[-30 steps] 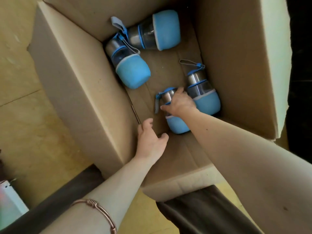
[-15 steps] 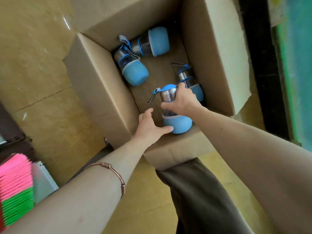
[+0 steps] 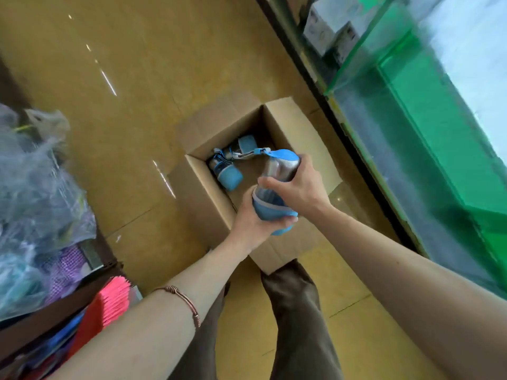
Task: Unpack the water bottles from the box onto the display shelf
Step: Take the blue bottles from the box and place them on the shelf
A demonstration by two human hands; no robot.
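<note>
A blue water bottle (image 3: 277,171) with a steel neck, blue cap and grey strap hangs above the open cardboard box (image 3: 203,204) on the floor. My right hand (image 3: 297,189) grips its middle from the right. My left hand (image 3: 252,223) cups its blue base from below. Inside the box lie two more blue bottles: one (image 3: 226,172) near the left wall, another (image 3: 244,145) at the far corner. The held bottle and my hands hide the rest of the box's inside.
A glass display shelf (image 3: 417,111) with green edging runs along the right. Plastic-wrapped goods (image 3: 33,187) and pink and red stacked items (image 3: 109,303) sit on a low rack at the left. My trouser legs (image 3: 293,311) stand just behind the box on the yellow floor.
The bottle has been lifted out of the box. My left hand moved from the box's edge to under the bottle's base. The view has pulled back and up, showing the shelf.
</note>
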